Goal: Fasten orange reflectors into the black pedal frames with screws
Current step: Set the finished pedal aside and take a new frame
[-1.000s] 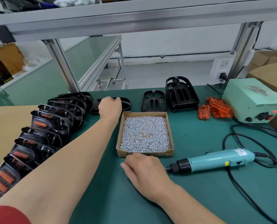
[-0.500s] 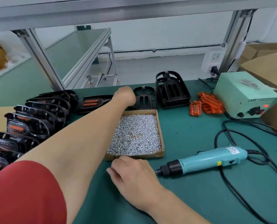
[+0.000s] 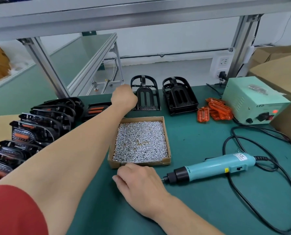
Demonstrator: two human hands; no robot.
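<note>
The left arm stretches from the near left, out of a red sleeve (image 3: 10, 211), diagonally toward the far middle, bare and almost straight. The left hand (image 3: 124, 97) is at full reach with its back toward the camera; its fingers bend away out of sight, so its grasp cannot be told. The right forearm comes in from the near right. The right hand (image 3: 139, 180) rests palm down on the table (image 3: 192, 136), knuckles raised, fingers loosely bent and pointing left.
</note>
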